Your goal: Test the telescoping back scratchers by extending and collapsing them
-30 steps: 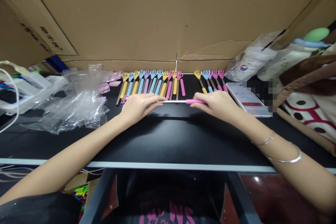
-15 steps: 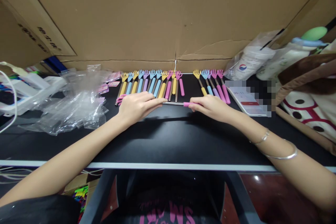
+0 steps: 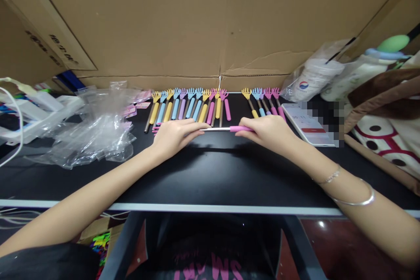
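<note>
Both hands hold one pink back scratcher (image 3: pixel 217 129) level above the black table, its metal rod showing between them. My left hand (image 3: pixel 179 134) is closed round the claw end, with pink prongs peeking out at its left. The pink handle sits in the closed fingers of my right hand (image 3: pixel 264 131). Behind my left hand lies a row of back scratchers (image 3: pixel 182 105) in yellow, blue, purple and pink, claws toward the back. A smaller group of back scratchers (image 3: pixel 262 98) lies behind my right hand, its handles partly hidden by it.
Clear plastic bags (image 3: pixel 105 127) are heaped at the left, near a white power strip (image 3: pixel 42 113). On the right are a phone (image 3: pixel 308 124), a lidded cup (image 3: pixel 313 78) in a bag, a bottle (image 3: pixel 370 70) and a fabric bag (image 3: pixel 387 127). A cardboard wall (image 3: pixel 157 22) stands behind.
My right hand has shifted slightly and more of the pink handle shows beside it. My left hand has moved a little right and down, still holding the claw end.
</note>
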The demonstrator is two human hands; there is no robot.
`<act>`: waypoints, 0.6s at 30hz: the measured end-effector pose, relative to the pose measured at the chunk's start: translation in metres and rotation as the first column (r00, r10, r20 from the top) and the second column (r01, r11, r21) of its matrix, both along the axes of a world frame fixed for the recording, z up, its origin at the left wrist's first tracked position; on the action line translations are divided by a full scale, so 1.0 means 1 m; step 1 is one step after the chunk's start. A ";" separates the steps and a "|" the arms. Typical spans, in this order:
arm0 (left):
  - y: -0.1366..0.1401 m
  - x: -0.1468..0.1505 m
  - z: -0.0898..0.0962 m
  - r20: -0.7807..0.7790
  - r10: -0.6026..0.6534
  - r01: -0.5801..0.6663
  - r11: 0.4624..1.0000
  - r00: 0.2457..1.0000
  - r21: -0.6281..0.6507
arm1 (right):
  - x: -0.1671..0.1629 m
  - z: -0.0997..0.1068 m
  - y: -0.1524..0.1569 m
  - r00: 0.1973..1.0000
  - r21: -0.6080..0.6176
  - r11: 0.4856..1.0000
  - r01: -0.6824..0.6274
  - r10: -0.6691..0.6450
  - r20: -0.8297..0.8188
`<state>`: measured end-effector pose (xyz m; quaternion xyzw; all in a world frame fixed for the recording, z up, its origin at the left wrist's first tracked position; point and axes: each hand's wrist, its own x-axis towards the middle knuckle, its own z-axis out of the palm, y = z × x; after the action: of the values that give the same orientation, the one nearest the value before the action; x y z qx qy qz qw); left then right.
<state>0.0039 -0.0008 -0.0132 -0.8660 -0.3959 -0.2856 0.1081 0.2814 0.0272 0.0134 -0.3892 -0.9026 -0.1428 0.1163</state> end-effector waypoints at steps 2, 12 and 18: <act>0.001 0.001 -0.001 0.066 -0.026 0.035 0.991 0.997 -0.132 | 0.000 0.002 -0.002 1.000 0.041 0.999 0.006 -0.007 0.014; -0.001 0.004 -0.003 0.062 0.032 -0.023 0.990 0.998 -0.137 | -0.001 0.000 -0.001 1.000 0.045 0.999 0.001 -0.002 0.011; -0.003 0.003 0.001 -0.082 0.050 -0.035 0.985 0.995 0.167 | -0.003 -0.005 0.001 0.999 -0.148 0.989 -0.008 0.002 -0.040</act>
<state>0.0065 -0.0041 -0.0120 -0.8569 -0.3843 -0.2777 0.2025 0.2788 0.0285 0.0087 -0.3972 -0.9092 -0.0672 0.1051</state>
